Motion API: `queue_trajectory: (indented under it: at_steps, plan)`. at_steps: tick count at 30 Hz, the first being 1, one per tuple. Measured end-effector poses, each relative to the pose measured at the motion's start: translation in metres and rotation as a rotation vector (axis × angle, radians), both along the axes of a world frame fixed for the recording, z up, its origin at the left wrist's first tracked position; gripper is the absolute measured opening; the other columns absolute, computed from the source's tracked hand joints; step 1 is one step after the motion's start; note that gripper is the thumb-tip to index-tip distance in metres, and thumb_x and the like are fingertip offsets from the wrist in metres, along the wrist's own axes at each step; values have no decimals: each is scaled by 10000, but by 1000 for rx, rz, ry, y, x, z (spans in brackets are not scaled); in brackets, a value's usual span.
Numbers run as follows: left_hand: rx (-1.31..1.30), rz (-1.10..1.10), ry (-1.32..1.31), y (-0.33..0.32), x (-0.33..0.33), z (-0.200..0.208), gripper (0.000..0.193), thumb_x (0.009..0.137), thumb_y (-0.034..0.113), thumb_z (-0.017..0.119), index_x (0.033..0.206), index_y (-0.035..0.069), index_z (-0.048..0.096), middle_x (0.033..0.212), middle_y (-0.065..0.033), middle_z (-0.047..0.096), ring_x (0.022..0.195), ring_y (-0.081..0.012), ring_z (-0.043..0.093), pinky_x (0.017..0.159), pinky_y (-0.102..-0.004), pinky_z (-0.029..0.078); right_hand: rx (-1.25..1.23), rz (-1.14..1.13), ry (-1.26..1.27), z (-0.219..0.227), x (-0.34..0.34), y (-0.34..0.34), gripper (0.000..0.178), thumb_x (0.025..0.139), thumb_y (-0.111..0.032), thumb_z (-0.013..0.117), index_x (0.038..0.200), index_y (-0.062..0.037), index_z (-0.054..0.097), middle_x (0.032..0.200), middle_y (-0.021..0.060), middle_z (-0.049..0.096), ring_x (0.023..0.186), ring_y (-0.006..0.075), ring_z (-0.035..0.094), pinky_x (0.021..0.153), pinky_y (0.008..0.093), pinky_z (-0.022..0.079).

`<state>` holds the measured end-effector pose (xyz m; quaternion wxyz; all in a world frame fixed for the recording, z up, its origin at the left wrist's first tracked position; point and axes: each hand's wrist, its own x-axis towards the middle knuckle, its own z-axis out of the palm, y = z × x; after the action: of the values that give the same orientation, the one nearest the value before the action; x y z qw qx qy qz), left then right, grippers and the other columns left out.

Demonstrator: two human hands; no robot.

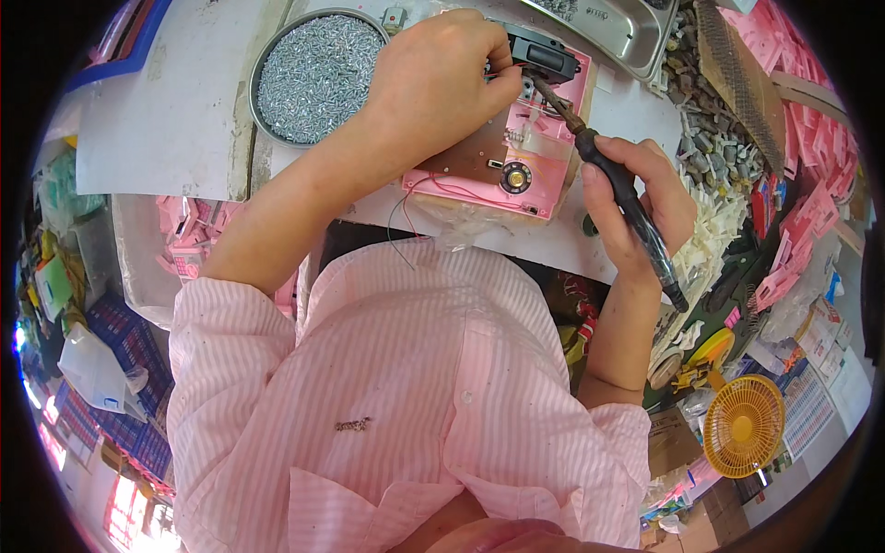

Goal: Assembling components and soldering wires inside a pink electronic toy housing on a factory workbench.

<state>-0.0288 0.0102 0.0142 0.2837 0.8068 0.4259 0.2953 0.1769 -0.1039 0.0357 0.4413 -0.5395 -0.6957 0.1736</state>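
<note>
A pink plastic casing [516, 161] lies open on the white work surface [184, 120], with a brown circuit board, a small round speaker [515, 176] and thin red wires inside. My left hand [438, 78] rests over the casing's upper part, its fingers pinching a black component [544, 55] at the far edge. My right hand [636, 198] grips a black-handled soldering iron [636, 217], whose tip reaches into the casing just below the black component.
A round metal bowl of small silver screws [313, 74] sits left of the casing. A steel tray [618, 28] lies beyond it. Heaps of grey, white and pink plastic parts [728, 157] crowd the right side. A yellow fan [742, 424] stands at the lower right.
</note>
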Motion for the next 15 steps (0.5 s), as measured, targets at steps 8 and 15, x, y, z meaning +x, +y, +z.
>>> queue_trajectory:
  at_steps: [8, 15]
  plan:
    - [9, 12, 0, -1, 0, -1, 159, 780, 145, 736, 732, 24, 646, 793, -161, 642, 760, -366, 650, 684, -450, 519, 36, -76, 57, 4, 14, -24, 270, 744, 10, 787, 999, 28, 701, 731, 104, 658, 591, 156, 549, 539, 251, 394]
    - [-12, 10, 5, 0, 0, 2, 170, 780, 156, 751, 742, 18, 660, 786, -168, 642, 765, -366, 650, 685, -451, 517, 39, -129, 91, 2, 22, -34, 268, 768, 31, 780, 1020, 45, 689, 738, 103, 648, 601, 144, 534, 547, 248, 381]
